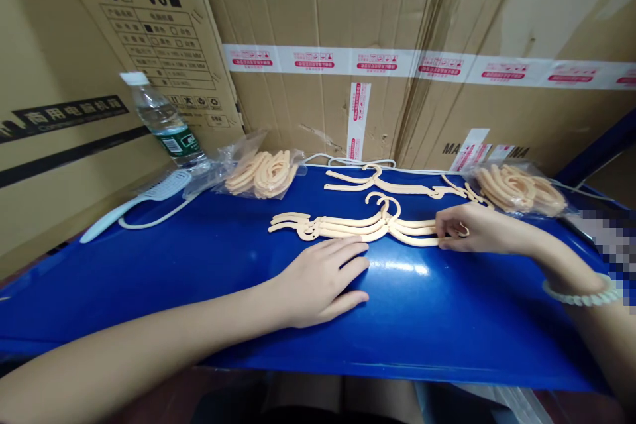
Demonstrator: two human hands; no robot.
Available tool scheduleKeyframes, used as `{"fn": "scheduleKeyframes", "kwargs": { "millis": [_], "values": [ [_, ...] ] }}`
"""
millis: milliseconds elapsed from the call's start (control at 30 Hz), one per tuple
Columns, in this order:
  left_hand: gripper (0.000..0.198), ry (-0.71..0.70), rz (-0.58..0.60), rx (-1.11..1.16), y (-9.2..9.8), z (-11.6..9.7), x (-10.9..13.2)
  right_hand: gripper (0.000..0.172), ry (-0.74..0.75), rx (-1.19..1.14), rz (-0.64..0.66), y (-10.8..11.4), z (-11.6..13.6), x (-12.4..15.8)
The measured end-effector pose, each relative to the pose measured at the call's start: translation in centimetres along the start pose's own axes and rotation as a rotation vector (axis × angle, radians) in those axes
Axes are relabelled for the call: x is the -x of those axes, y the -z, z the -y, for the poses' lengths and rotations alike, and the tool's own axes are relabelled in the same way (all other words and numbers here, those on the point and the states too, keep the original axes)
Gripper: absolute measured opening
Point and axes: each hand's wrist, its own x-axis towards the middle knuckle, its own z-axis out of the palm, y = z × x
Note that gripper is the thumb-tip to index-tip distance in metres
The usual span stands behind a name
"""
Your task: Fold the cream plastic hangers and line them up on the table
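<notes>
Several peach-coloured folding clothes hangers [350, 228] lie together on the blue table [223, 318], hooks pointing away from me. My right hand [470, 228] closes its fingers on the right end of these hangers. My left hand [322, 285] rests flat on the table just in front of them, fingers spread, its fingertips close to the lower edge of the nearest hanger. Behind the group lie more unfolded peach hangers [405, 189], whose right ends reach behind my right hand.
Clear bags of folded hangers sit at the back left [263, 173] and back right [519, 189]. Toward the left are a water bottle [166, 122] and a pale hairbrush [136, 202]. A white cable [342, 160] runs along the back, before large cardboard boxes [308, 6].
</notes>
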Motion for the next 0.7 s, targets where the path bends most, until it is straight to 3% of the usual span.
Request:
{"fn": "scheduleKeyframes", "kwargs": {
  "millis": [533, 700],
  "values": [
    [0.047, 0.080, 0.088, 0.096, 0.33, 0.51, -0.08, 0.021, -0.061, 0.008, -0.034, -0.15, -0.05, -0.07],
    [0.046, 0.076, 0.094, 0.131, 0.18, 0.82, 0.06, 0.033, -0.022, -0.052, -0.048, 0.11, 0.06, -0.02]
  ]
}}
